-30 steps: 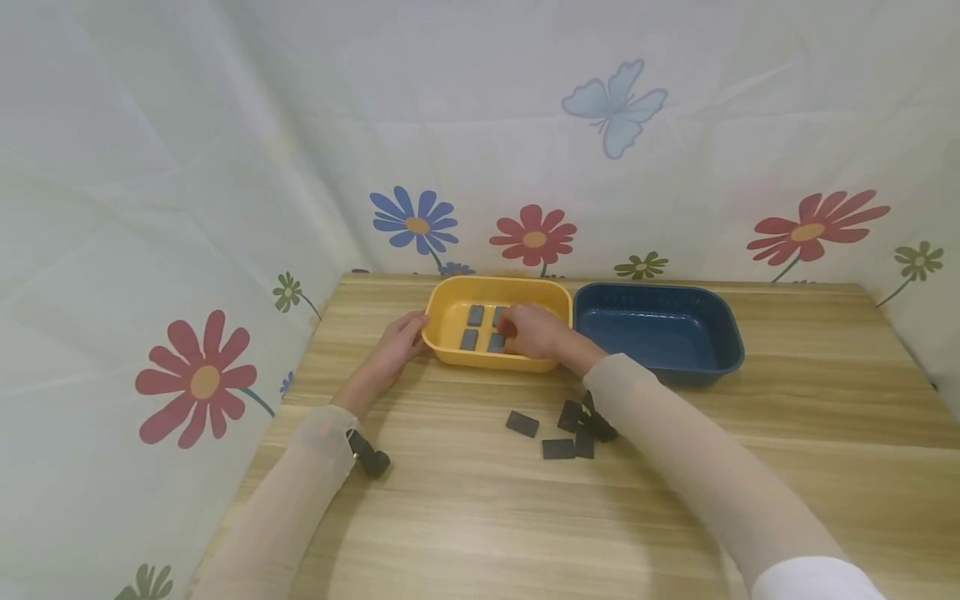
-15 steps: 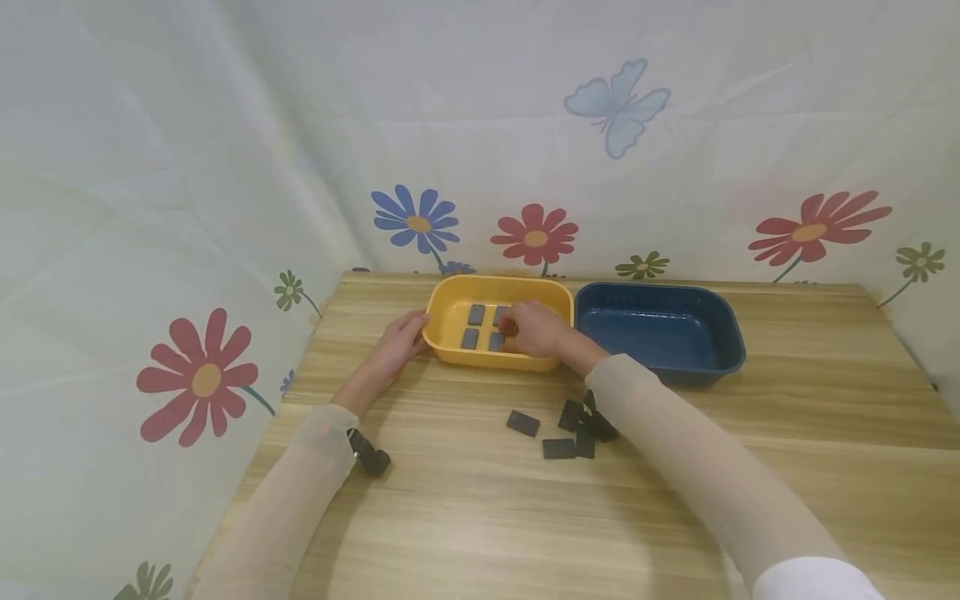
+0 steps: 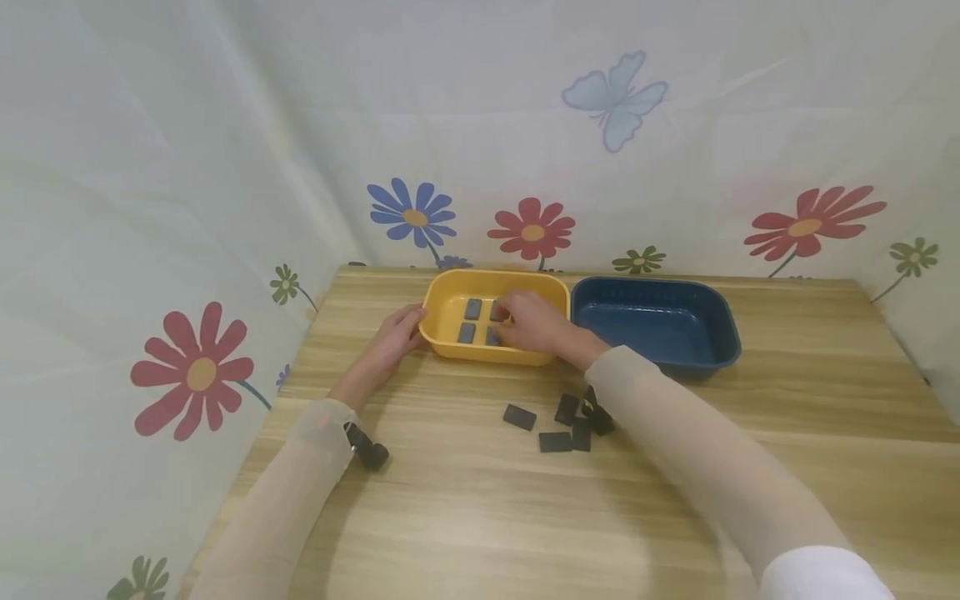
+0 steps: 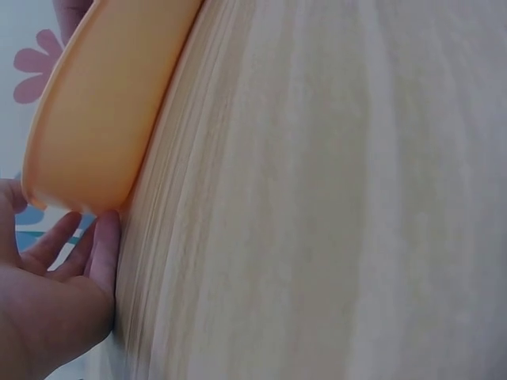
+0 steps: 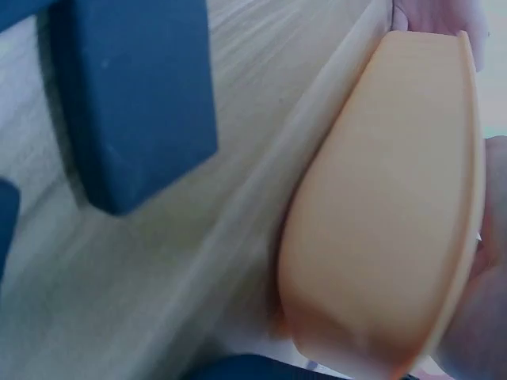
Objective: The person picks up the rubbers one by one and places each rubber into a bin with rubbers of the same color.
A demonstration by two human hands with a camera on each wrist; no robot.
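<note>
Four small grey tiles (image 3: 467, 333) lie on the floor of a yellow bin (image 3: 480, 354), in two rows of two. The two on the right are partly covered by the right hand (image 3: 534, 321), which reaches in over the bin's front right rim. That hand's grip is drawn in, with the fingers bent down at these tiles; whether it pinches one I cannot tell. The left hand (image 3: 392, 340) is at the bin's left end. Its grip is loose, fingers against the outer wall and thumb by the rim.

Just right of the yellow bin, end to end with it, stands a blue bin (image 3: 648, 333); the right sleeve (image 3: 697, 442) crosses by its front left corner and hides part of it. In front of the bins, loose dark tiles (image 3: 556, 442) lie scattered on the wood-grained table (image 3: 442, 517), one apart to the left and others close together. Beside the right sleeve a dark clump (image 3: 598, 418) is partly hidden, so its parts cannot be told apart. A black device (image 3: 367, 450) hangs at the left sleeve (image 3: 281, 492). Behind the table hangs a pale cloth (image 3: 465, 100) printed with flowers and a butterfly.
</note>
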